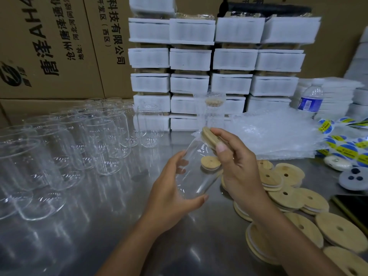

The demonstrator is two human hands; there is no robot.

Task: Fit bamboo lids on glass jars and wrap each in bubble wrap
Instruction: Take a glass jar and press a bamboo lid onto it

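one jar in hand: a clear glass jar [196, 172] is held above the steel table [119, 226] at mid-scene, just left of the loose lids.
jar axis: its long axis is tilted, with the base toward the near left and the mouth pointing up toward the far right.
lid: a round bamboo lid [209, 137] sits at the jar's mouth, tilted with it; whether it is fully seated cannot be told.
left hand [171, 196]: curled round the jar's lower body, thumb on the near side, fingers on the far side showing through the glass.
right hand [239, 168]: thumb and fingers pinch the lid's rim.
jar look: transparent, empty, round-shouldered, with light glints.
loose lids [286, 196]: many pale wooden discs, each with a small hole, overlap in piles at the near right.
empty jars [79, 140]: many stand in rows at the left.
bubble wrap [274, 134]: sheets lie at the far right beyond the lids; a wrapped jar [214, 108] stands at their left edge.
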